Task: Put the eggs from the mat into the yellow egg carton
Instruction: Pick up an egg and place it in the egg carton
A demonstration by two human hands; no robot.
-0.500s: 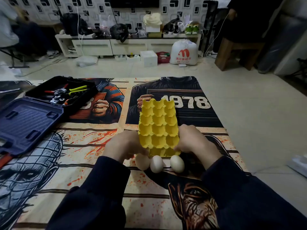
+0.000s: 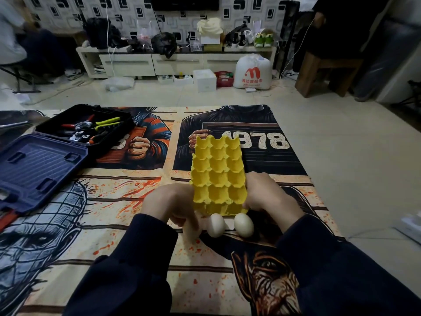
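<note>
The yellow egg carton [image 2: 218, 174] lies empty on the printed mat [image 2: 109, 226], its long side pointing away from me. My right hand [image 2: 266, 195] grips the carton's near right edge. My left hand [image 2: 170, 204] has dropped off the carton's left side, and its blurred fingers curl over the leftmost egg, which is mostly hidden under them. Two pale eggs lie bare on the mat just in front of the carton: the middle egg [image 2: 216, 225] and the right egg [image 2: 244, 225].
An open blue tool case [image 2: 41, 165] with a black tray of pliers [image 2: 91, 126] sits on the mat's far left. Tiled floor [image 2: 353, 167] borders the mat on the right. A low white cabinet [image 2: 177, 62], boxes and a white bag [image 2: 252, 71] stand against the far wall.
My left hand has left the carton's left edge and come down toward me over the leftmost egg, covering it. The right hand and the carton have stayed put.
</note>
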